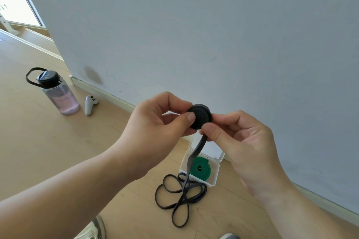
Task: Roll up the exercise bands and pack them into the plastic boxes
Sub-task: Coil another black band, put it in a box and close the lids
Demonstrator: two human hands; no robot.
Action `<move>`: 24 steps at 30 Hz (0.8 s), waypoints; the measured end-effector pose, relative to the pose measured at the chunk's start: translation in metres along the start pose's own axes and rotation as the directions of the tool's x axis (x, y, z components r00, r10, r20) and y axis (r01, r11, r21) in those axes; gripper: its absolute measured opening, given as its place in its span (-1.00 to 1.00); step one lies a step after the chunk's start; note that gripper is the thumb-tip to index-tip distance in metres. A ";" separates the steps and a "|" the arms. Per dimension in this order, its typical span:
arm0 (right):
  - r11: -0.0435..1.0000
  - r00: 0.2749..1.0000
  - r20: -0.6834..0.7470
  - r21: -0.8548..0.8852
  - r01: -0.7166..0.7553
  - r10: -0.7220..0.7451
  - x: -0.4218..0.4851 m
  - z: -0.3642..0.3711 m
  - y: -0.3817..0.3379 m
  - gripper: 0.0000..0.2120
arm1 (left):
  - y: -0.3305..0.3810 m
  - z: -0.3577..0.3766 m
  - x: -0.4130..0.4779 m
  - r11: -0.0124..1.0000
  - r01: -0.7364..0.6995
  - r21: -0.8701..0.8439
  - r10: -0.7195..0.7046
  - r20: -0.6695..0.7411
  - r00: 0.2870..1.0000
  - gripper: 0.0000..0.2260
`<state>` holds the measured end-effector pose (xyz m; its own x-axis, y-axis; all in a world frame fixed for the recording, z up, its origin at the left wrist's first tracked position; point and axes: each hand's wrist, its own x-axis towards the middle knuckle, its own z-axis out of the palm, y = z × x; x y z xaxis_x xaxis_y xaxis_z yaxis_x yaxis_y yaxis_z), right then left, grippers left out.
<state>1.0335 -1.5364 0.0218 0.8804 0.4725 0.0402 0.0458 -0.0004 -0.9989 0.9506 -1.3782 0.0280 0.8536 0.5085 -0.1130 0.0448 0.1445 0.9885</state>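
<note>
- Head camera looks down at your two hands, held up in front of a pale wall (213,35).
- Your left hand (155,122) pinches the black band (201,117). The thumb lies on the flat face of the coil and the fingers curl behind it.
- Your right hand (242,141) pinches the same band from the other side. Its thumb is at the low edge of the coil and its fingers curl round the back.
- Between your hands the black band is wound into a small, tight, round coil, like a snail shell. You can see the rings on its face.
- Not all of it is rolled. A flat loose end (197,150) hangs down from under your right thumb and twists on its way to the floor (48,151).
- Below your hands the rest of the black band lies on the floor in thin, messy loops that cross each other.
- Just past the loops sits an open white plastic box (214,174), close to the wall. Its lid (213,152) is tipped up at the back.
- A green band (200,168) lies inside the box, rolled in a flat coil.
- The hanging black strip passes in front of the box's left edge.
- Far to the left of your left hand stands a clear water bottle (58,93) with a black cap. A white controller (89,104) lies beside it.
- Your shoes (93,229) show at the bottom.
</note>
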 end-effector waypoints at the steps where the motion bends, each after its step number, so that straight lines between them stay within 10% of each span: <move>1: 1.000 1.000 -0.028 -0.001 -0.002 0.002 0.001 0.000 0.001 -0.77 | -0.001 0.001 0.000 1.000 0.001 0.004 -0.001 0.013 1.000 -0.91; 9: 0.998 0.998 -0.044 0.058 0.040 -0.038 0.004 -0.002 -0.001 -0.79 | -0.003 0.005 -0.002 0.999 -0.017 -0.038 0.018 0.039 0.999 -0.90; 19: 0.787 0.906 0.222 -0.448 0.423 -0.360 0.003 -0.011 0.008 -0.72 | 0.000 0.001 -0.007 0.834 -0.270 0.482 0.172 0.239 0.956 -0.84; 24: 0.933 0.982 0.048 -0.308 0.186 -0.180 0.003 -0.008 0.005 -0.76 | 0.002 -0.001 -0.002 0.899 -0.186 0.398 0.127 0.170 0.977 -0.73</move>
<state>1.0396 -1.5420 0.0176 0.8340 0.5066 0.2187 0.3522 -0.1837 -0.9177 0.9486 -1.3782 0.0299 0.9280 0.3712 0.0324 0.0877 -0.3022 0.9492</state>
